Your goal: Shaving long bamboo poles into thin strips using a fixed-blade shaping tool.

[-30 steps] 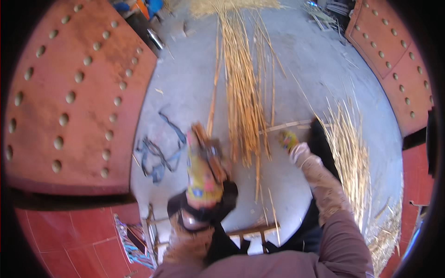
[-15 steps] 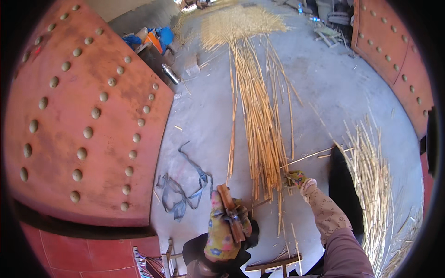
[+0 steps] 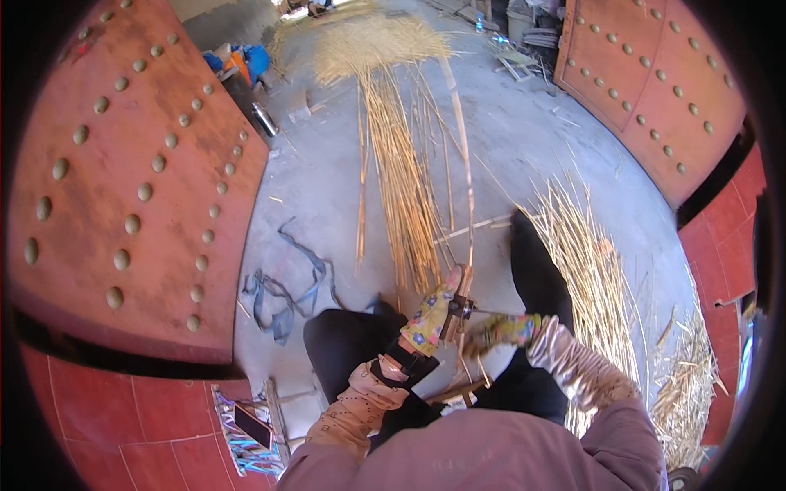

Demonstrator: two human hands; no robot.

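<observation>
My left hand (image 3: 432, 317), in a flowered yellow glove, is closed around a small wooden tool (image 3: 451, 326) with a dark metal piece across its middle. A long reed stalk (image 3: 467, 168) runs from the far straw down to this tool, and its near end comes out below. Just right of the tool, my right hand (image 3: 501, 332), gloved alike and smeared by motion, has its fingers curled at that near end. A bundle of golden reed stalks (image 3: 401, 192) lies on the floor ahead, beyond my left hand.
A pale stack of stalks (image 3: 585, 286) lies to the right, beside my dark-clad leg. Grey strips of cloth (image 3: 278, 299) lie on the floor at left. Studded red doors (image 3: 139, 180) stand on both sides. A metal flask (image 3: 265, 119) is by the left door; a phone (image 3: 253, 425) rests on a low seat.
My right hand has left the bundle and come in next to the tool, bringing a stalk along. My left hand has turned the tool and moved slightly right. The view has shifted.
</observation>
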